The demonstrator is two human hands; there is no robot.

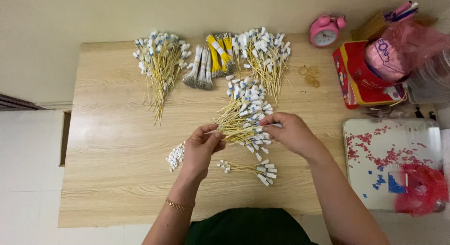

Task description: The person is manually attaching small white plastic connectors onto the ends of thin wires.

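My left hand (202,146) pinches the bare ends of a bunch of thin yellow wires (234,125) over the middle of a light wooden table (112,179). My right hand (289,131) grips the same bunch at the other end, where white plug connectors with blue marks sit. A larger loose heap of the same wires (246,102) lies just beyond the hands. A small set of several finished wires with white plugs (251,168) lies just in front of them. A little pile of loose white plugs (176,156) rests left of my left hand.
Two more heaps of tagged yellow wires (159,62) (265,52) lie at the table's far edge, with grey and yellow bundled wires (211,64) between them. At right stand a pink alarm clock (324,31), a red tin (361,81), and a white tray (389,156) of red and blue bits.
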